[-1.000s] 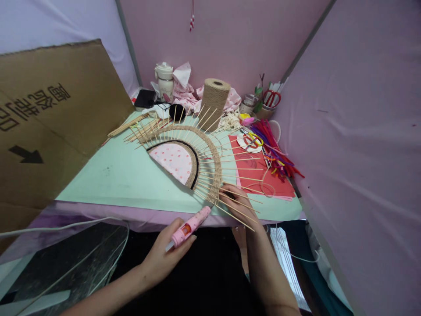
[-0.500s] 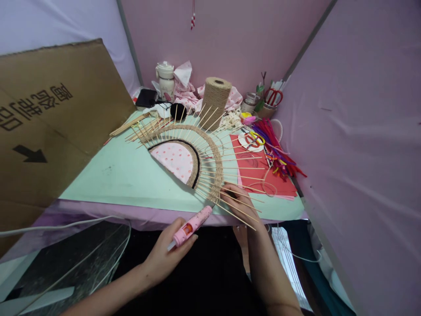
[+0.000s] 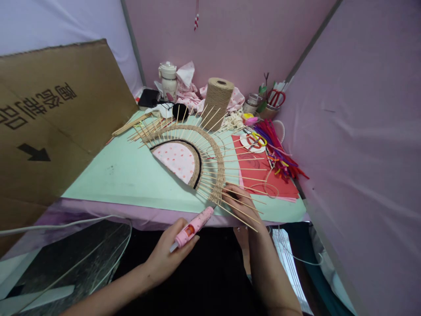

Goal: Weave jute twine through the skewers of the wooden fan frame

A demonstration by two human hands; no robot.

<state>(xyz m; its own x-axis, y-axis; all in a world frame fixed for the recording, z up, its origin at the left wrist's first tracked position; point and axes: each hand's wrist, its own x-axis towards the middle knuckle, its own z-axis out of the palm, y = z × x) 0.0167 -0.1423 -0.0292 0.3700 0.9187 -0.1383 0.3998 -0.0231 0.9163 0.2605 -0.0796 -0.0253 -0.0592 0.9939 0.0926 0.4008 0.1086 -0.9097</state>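
My left hand (image 3: 173, 250) is closed around a pink hot glue gun (image 3: 194, 227) with a clear glue stick sticking out of its back. Its nozzle meets the lower end of a woven twine band (image 3: 219, 169). That band runs over thin wooden sticks (image 3: 248, 168) fanning out from a half-round piece (image 3: 177, 161) covered in pink dotted fabric, edged with twine and a black cord. At the band's lower right end, my right hand (image 3: 241, 202) grips the fan by its sticks, fingers partly hidden behind them.
A large cardboard sheet (image 3: 55, 123) leans at the left. Behind the fan stand a twine spool (image 3: 217, 103) and a white bottle (image 3: 168, 81). Red paper (image 3: 250, 169), yellow-handled scissors (image 3: 259, 139) and colourful pipe cleaners (image 3: 279, 149) lie at the right. A white cable (image 3: 66, 224) crosses the lower left.
The whole view has shifted slightly, with everything a little further right. Both hands keep their holds, and the glue gun stays at the band's end.
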